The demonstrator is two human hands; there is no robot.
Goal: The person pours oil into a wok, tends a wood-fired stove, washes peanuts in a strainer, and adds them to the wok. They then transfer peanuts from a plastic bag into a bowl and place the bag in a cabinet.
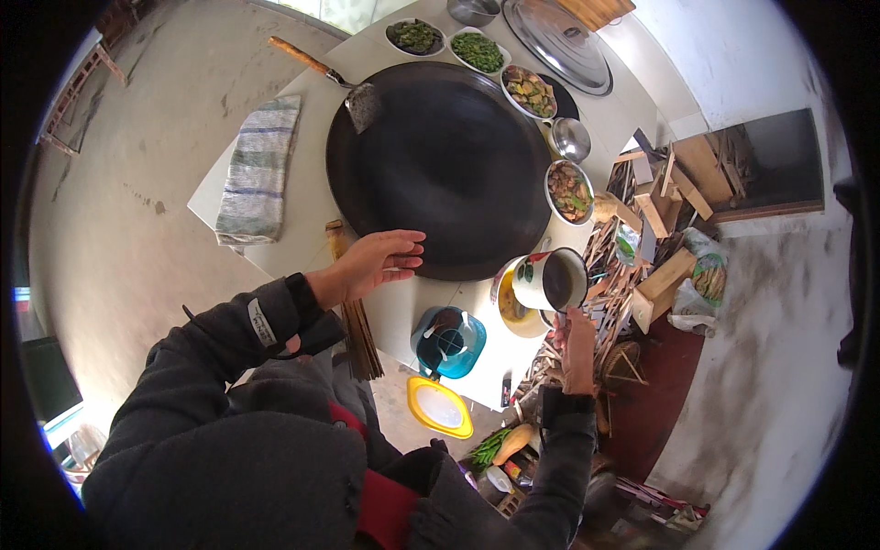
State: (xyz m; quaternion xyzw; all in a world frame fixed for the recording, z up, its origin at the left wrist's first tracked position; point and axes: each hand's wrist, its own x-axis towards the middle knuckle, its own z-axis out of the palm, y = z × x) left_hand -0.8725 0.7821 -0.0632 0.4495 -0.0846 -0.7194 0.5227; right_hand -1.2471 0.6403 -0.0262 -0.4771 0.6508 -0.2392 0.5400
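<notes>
My right hand (pixel 576 348) is wrapped round the handle of a white enamel mug (pixel 529 278) with a coloured print and a dark rim. The mug is tilted over the edge of a bowl (pixel 521 321) with something yellow in it; whether they touch I cannot tell. Over the near left rim of a large dark wok (pixel 440 165), my left hand (pixel 378 264) is held open with fingers outstretched, holding nothing. Below its wrist a bamboo brush (pixel 359 339) lies at the counter's edge. Between my hands stands a teal seasoning box (pixel 448 343), its yellow lid (pixel 440 408) hanging open.
A spatula (pixel 361 101) rests on the wok's far left rim, beside a folded striped towel (pixel 258 174). Dishes of chopped food (pixel 529 91) line the far right side, with a metal ladle (pixel 570 139) and a large lid (pixel 559 41). Firewood (pixel 655 229) is heaped right of the counter.
</notes>
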